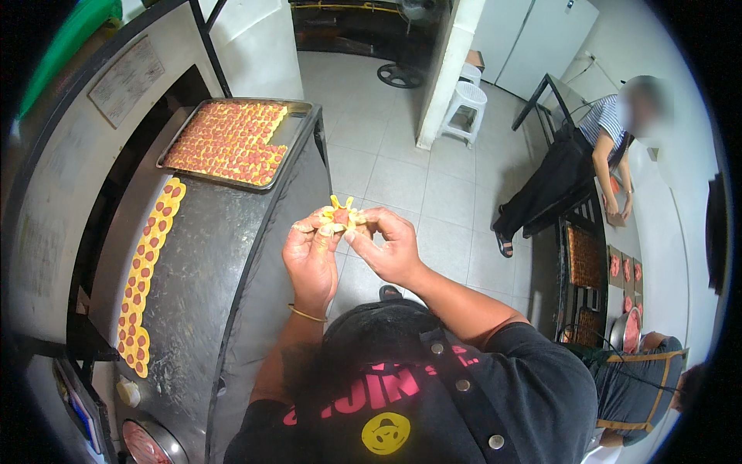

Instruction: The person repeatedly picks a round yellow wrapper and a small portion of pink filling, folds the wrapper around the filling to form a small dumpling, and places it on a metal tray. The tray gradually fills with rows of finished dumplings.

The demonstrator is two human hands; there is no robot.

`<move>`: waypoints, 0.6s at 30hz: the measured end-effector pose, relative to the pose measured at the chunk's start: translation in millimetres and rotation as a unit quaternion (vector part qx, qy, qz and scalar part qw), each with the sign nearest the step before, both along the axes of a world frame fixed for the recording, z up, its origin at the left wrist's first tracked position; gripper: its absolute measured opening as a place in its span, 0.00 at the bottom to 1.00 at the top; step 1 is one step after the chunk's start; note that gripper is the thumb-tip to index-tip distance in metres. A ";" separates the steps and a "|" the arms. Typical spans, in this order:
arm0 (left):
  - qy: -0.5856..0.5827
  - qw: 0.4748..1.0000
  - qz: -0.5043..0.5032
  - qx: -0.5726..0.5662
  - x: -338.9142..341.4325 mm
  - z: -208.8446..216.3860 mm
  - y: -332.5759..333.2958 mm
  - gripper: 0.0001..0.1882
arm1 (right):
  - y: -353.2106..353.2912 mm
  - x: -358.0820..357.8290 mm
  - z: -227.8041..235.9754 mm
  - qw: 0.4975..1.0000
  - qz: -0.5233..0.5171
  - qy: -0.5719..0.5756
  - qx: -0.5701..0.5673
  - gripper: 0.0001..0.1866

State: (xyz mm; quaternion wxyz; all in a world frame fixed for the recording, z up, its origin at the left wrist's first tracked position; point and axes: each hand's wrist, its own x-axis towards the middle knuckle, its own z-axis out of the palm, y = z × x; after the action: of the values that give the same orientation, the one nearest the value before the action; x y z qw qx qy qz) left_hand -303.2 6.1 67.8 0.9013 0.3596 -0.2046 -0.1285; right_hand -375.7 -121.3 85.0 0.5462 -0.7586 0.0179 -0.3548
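In front of my chest I hold a small open dumpling [340, 217], a yellow wrapper with pink filling in its middle. My left hand [311, 251] pinches it from one side, thumb toward me. My right hand [392, 246] grips its other side between thumb and fingers. The wrapper's edges stick up at the far side. To my left, a long strip of overlapping yellow wrappers topped with pink filling [145, 271] lies on the metal table [212, 271]. Beyond it, a metal tray [294, 128] holds closely packed rows of similar yellow-and-pink pieces.
A metal bowl of pink filling [151, 445] sits at the lower left. One person [591, 147] bends over the right-hand counter [630, 247]; another person [641, 387] is at lower right, near a second bowl [624, 332]. Filled trays [583, 259] stand there. White stools [466, 108] are farther back.
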 end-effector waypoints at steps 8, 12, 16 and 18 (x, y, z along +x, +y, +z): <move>0.016 0.991 -0.133 0.016 25.8 -8.7 -28.3 0.08 | -34.7 28.1 4.0 0.994 0.069 -0.014 0.089 0.35; 0.071 0.992 -0.103 0.027 39.1 -8.6 -94.1 0.12 | -70.0 63.5 13.1 0.972 0.115 0.066 0.196 0.37; 0.095 0.983 -0.144 0.066 59.9 -17.3 -150.8 0.16 | -113.8 82.5 -1.9 0.969 0.028 -0.003 0.245 0.26; 0.122 0.978 -0.155 0.073 53.6 -13.2 -176.9 0.17 | -148.1 87.3 -9.7 0.953 0.063 0.008 0.297 0.26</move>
State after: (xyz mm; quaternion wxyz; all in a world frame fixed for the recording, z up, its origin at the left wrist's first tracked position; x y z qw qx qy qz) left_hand -249.7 -170.9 54.5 0.8599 0.3697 -0.1364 -0.3244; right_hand -288.4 -269.4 75.3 0.7681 -0.5642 0.0793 -0.2924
